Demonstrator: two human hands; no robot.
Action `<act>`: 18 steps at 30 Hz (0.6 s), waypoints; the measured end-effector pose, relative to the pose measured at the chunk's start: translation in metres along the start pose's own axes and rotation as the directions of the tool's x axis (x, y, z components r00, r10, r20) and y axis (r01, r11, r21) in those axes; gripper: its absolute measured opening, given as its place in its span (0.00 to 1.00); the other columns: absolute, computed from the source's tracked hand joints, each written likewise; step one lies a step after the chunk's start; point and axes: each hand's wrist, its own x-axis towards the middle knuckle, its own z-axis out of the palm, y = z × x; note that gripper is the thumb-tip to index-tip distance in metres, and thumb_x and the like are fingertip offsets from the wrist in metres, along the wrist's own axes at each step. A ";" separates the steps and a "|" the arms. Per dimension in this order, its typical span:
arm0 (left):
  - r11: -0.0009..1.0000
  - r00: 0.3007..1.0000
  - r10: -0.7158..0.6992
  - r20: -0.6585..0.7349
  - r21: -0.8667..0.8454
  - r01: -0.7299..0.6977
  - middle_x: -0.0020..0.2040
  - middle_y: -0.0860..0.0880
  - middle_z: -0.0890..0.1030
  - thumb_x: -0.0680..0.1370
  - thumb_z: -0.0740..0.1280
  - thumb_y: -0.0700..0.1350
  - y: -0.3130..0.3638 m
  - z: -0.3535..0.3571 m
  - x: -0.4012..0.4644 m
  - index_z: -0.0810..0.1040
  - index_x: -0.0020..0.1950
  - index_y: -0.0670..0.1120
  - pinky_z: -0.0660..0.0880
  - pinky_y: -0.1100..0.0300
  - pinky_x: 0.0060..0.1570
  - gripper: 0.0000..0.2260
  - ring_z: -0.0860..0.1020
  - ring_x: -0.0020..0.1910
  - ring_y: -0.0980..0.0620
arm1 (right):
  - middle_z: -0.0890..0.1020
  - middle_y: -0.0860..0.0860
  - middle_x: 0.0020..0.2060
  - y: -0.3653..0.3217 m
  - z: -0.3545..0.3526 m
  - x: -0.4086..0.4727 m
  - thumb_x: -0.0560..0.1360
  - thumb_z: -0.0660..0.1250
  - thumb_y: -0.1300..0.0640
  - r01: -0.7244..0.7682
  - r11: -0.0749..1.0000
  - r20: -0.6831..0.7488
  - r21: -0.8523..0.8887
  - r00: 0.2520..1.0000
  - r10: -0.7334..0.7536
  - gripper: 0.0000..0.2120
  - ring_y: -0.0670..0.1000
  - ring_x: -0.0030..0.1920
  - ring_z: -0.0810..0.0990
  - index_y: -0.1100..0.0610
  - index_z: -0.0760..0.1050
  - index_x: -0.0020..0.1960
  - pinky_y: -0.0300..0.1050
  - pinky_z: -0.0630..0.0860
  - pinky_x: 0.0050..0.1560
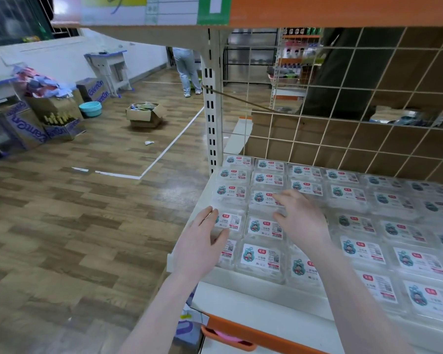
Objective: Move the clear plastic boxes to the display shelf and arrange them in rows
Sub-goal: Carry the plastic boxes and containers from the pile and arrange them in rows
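Note:
Several clear plastic boxes [264,227] with white labels lie flat in rows on the white display shelf [253,297]. My left hand [201,241] rests with straight fingers on the left-most column, touching a box [230,221] near the shelf's left end. My right hand [299,215] hovers over or lightly touches the boxes one column to the right, fingers spread and relaxed. Neither hand grips anything.
A wire grid back panel [343,123] rises behind the boxes, and a white slotted upright post [211,98] stands at the shelf's left end. An orange shelf edge [343,11] hangs overhead. Open cardboard boxes [145,114] and a blue basin [90,108] sit on the wooden floor; a person [188,70] stands farther back.

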 end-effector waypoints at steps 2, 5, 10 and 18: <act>1.000 1.000 -0.007 0.005 0.006 0.007 0.75 0.60 0.59 0.80 0.58 0.55 0.001 0.000 0.000 0.63 0.74 0.53 0.70 0.61 0.61 0.23 0.74 0.60 0.52 | 0.71 0.47 0.66 0.001 0.001 0.000 0.78 0.60 0.57 0.009 1.000 -0.005 0.002 1.000 -0.009 0.19 0.48 0.59 0.73 0.51 0.69 0.69 0.40 0.73 0.45; 1.000 1.000 -0.012 0.019 0.021 0.011 0.75 0.59 0.59 0.80 0.58 0.55 0.004 -0.002 0.000 0.63 0.74 0.52 0.70 0.61 0.62 0.23 0.74 0.62 0.52 | 0.71 0.47 0.65 0.003 0.002 0.002 0.78 0.60 0.56 0.016 1.000 -0.006 0.005 1.000 -0.016 0.19 0.49 0.59 0.73 0.52 0.69 0.69 0.41 0.73 0.45; 0.995 0.999 0.015 0.037 0.097 -0.019 0.75 0.54 0.62 0.80 0.60 0.52 0.009 -0.005 0.001 0.64 0.74 0.47 0.62 0.60 0.67 0.23 0.63 0.71 0.53 | 0.70 0.47 0.65 0.007 0.008 0.004 0.79 0.59 0.55 0.045 0.999 -0.002 -0.009 0.999 -0.045 0.19 0.50 0.60 0.71 0.51 0.67 0.69 0.43 0.75 0.49; 0.984 1.000 -0.006 -0.006 0.175 0.007 0.73 0.51 0.66 0.80 0.60 0.54 0.017 -0.016 -0.008 0.67 0.72 0.46 0.62 0.60 0.66 0.22 0.62 0.72 0.51 | 0.73 0.52 0.63 0.014 0.008 -0.009 0.78 0.62 0.55 0.075 0.997 -0.118 0.002 0.990 -0.075 0.17 0.53 0.59 0.73 0.55 0.71 0.66 0.46 0.73 0.49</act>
